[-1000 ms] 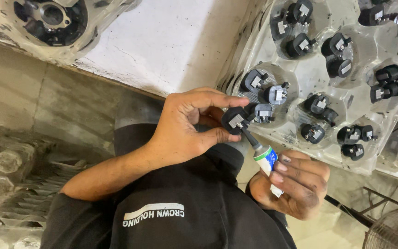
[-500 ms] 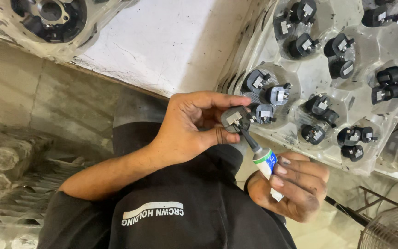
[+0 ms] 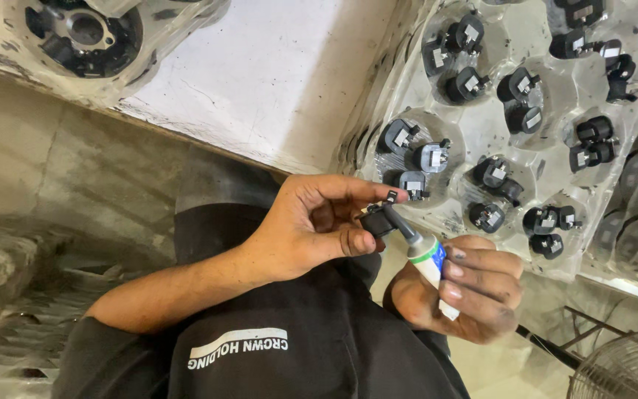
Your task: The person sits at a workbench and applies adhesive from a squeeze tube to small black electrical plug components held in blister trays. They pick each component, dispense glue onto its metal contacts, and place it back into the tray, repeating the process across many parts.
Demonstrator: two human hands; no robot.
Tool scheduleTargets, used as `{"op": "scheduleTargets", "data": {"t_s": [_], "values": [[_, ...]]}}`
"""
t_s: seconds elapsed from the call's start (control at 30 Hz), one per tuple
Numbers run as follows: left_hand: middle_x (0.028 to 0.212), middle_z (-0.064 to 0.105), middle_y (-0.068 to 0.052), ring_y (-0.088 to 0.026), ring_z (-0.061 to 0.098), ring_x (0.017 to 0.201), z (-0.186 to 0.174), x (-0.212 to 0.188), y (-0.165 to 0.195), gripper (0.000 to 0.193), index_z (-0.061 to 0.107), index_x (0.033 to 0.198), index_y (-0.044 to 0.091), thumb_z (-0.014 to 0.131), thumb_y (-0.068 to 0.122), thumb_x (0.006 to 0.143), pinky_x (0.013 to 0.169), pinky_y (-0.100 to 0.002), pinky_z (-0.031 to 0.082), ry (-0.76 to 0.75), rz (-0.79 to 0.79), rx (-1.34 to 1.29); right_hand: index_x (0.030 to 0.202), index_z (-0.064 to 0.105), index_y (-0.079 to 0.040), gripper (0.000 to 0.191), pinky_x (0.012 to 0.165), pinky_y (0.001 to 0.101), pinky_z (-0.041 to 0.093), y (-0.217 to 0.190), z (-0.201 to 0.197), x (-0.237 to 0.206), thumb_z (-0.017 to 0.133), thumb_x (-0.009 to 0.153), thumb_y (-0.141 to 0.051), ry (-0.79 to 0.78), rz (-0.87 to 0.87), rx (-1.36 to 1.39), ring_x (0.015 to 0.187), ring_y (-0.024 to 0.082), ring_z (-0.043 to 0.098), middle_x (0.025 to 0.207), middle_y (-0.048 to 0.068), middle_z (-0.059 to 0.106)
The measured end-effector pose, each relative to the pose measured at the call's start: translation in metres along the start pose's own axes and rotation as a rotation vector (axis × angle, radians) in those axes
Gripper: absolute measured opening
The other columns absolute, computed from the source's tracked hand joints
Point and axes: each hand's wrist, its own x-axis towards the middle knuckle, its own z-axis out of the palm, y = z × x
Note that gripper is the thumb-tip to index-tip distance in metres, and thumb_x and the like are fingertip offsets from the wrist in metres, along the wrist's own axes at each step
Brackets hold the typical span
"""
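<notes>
Landmark tray: clear plastic tray of round pockets, each holding small black parts, lying on the white bench top.
Left hand: left hand just below the tray's lower edge, thumb and fingers pinching a small black part.
Right hand: right hand below the tray, fingers curled tight around a white tube.
Tube: dark nozzle touching the pinched part.

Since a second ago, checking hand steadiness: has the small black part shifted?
Yes. The small black part sits slightly lower, farther below the tray pocket's grey-capped parts.
</notes>
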Motion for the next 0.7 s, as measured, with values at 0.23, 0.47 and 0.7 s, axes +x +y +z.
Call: {"op": "scheduleTargets", "data": {"t_s": [0.23, 0.47, 0.7], "values": [[0.143, 0.067, -0.019, -0.016, 0.072, 0.105, -0.005, -0.002, -0.003, 0.043, 0.063, 0.139, -0.001, 0.076, 0.0, 0.098, 0.096, -0.033, 0.063, -0.023, -0.065, -0.161, 0.084, 0.056, -0.005, 0.023, 0.051, 0.029, 0.048, -0.001, -0.008, -0.007, 0.079, 0.083, -0.002, -0.024, 0.036, 0.0, 0.075, 0.02, 0.056, 0.08, 0.007, 0.057], [0.14, 0.068, -0.018, -0.019, 0.075, 0.098, -0.008, -0.003, -0.004, 0.04, 0.064, 0.137, -0.002, 0.074, 0.005, 0.099, 0.089, -0.031, 0.064, -0.016, -0.138, -0.226, 0.085, 0.058, -0.004, 0.023, 0.052, 0.0291, 0.048, -0.001, -0.011, -0.005, 0.08, 0.082, -0.006, -0.08, 0.018, 0.023, 0.074, 0.019, 0.055, 0.079, 0.006, 0.058], [0.141, 0.067, -0.018, -0.019, 0.075, 0.097, -0.009, -0.005, -0.009, 0.034, 0.065, 0.136, -0.002, 0.071, 0.003, 0.103, 0.088, -0.03, 0.063, -0.013, -0.168, -0.273, 0.084, 0.06, -0.006, 0.029, 0.05, 0.0265, 0.048, 0.005, -0.013, -0.003, 0.082, 0.084, -0.025, -0.091, -0.072, 0.006, 0.071, 0.017, 0.056, 0.077, 0.004, 0.059]]}}
